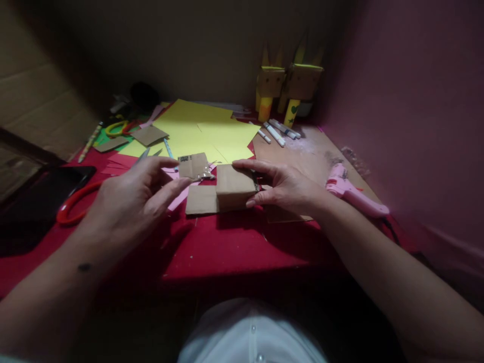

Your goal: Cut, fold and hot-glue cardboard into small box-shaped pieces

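Note:
On the red table a small brown cardboard box (pixel 235 184) sits in the middle. My right hand (pixel 282 184) grips its right side, fingers over the top edge and thumb low on the side. Left of the box lies a flat cardboard square (pixel 202 200). My left hand (pixel 138 194) has thumb and index finger apart, their tips beside a cardboard piece with a printed code (pixel 196 165) and shiny tape along its edge. Whether the fingertips touch that piece I cannot tell. Under my left hand, red-handled scissors (pixel 71 207) are partly hidden.
Yellow paper sheets (pixel 204 133) spread behind the box. A pink glue gun (pixel 355 194) lies at right, near several white markers (pixel 274 133). Two cardboard figures (pixel 304 80) stand at the back. A dark phone or tablet (pixel 34 212) lies at left.

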`<state>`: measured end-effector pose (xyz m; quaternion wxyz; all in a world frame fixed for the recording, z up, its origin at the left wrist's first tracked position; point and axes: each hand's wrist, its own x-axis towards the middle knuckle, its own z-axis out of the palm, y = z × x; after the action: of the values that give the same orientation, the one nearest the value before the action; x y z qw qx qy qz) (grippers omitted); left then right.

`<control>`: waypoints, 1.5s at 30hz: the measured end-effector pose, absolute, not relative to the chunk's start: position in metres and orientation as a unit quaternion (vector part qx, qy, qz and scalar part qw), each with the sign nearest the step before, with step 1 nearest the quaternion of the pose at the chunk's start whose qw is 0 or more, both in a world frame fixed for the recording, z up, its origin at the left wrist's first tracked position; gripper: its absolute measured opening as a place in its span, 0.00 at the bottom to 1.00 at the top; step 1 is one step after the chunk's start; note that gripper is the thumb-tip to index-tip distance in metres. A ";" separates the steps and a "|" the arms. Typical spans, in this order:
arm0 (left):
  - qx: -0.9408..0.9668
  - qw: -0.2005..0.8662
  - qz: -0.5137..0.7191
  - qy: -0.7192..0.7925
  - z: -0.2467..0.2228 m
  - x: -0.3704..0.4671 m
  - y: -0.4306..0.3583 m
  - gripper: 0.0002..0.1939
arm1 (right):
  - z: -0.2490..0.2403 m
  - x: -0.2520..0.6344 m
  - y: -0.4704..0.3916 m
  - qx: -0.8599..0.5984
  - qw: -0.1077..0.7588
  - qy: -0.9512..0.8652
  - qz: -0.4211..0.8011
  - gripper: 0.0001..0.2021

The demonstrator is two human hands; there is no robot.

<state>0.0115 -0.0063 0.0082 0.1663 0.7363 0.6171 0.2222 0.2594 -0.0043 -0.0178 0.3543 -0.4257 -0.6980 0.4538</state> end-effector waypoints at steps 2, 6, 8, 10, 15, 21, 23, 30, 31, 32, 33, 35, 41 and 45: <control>0.751 0.096 0.142 0.637 0.006 0.006 -0.004 0.28 | -0.018 0.260 -0.004 -0.427 0.354 -0.693 0.460 0.35; 0.767 0.183 0.138 0.599 -0.012 0.003 0.002 0.30 | -0.017 0.260 -0.004 -0.430 0.348 -0.690 0.466 0.35; 0.734 0.278 0.201 0.586 -0.020 0.003 0.004 0.30 | -0.016 0.259 -0.005 -0.436 0.345 -0.691 0.462 0.35; 0.682 0.364 0.268 0.575 -0.023 0.005 0.003 0.29 | -0.015 0.259 -0.005 -0.440 0.345 -0.689 0.460 0.34; 0.625 0.481 0.346 0.508 -0.017 0.017 -0.002 0.25 | -0.014 0.257 -0.005 -0.432 0.349 -0.689 0.466 0.35; 0.648 0.580 0.289 0.401 -0.011 0.028 0.007 0.38 | -0.012 0.256 -0.007 -0.433 0.354 -0.691 0.458 0.34; 0.639 0.606 0.265 0.393 -0.010 0.027 0.012 0.39 | -0.010 0.256 -0.007 -0.441 0.352 -0.691 0.452 0.34; 0.654 0.612 0.216 0.389 -0.007 0.027 0.020 0.36 | -0.010 0.256 -0.007 -0.437 0.353 -0.694 0.451 0.33; 0.661 0.607 0.217 0.384 -0.007 0.027 0.021 0.37 | -0.011 0.256 -0.007 -0.436 0.351 -0.695 0.451 0.34; 0.669 0.601 0.221 0.378 -0.008 0.027 0.021 0.39 | -0.011 0.257 -0.006 -0.437 0.347 -0.698 0.449 0.34; 0.678 0.594 0.224 0.370 -0.008 0.027 0.021 0.40 | -0.011 0.257 -0.006 -0.440 0.343 -0.701 0.445 0.34; 0.701 0.573 0.226 0.359 -0.009 0.027 0.020 0.38 | -0.012 0.257 -0.006 -0.442 0.338 -0.706 0.439 0.35; 0.729 0.503 0.241 0.397 -0.009 0.033 0.016 0.26 | -0.016 0.255 -0.007 -0.440 0.347 -0.719 0.411 0.33; 0.708 0.519 0.247 0.410 -0.007 0.038 0.017 0.22 | -0.017 0.256 -0.008 -0.433 0.358 -0.727 0.395 0.32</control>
<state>0.0379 0.0169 -0.0067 0.5187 0.7085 0.4102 0.2465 0.2556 -0.0083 -0.0171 0.3577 -0.4332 -0.7270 0.3949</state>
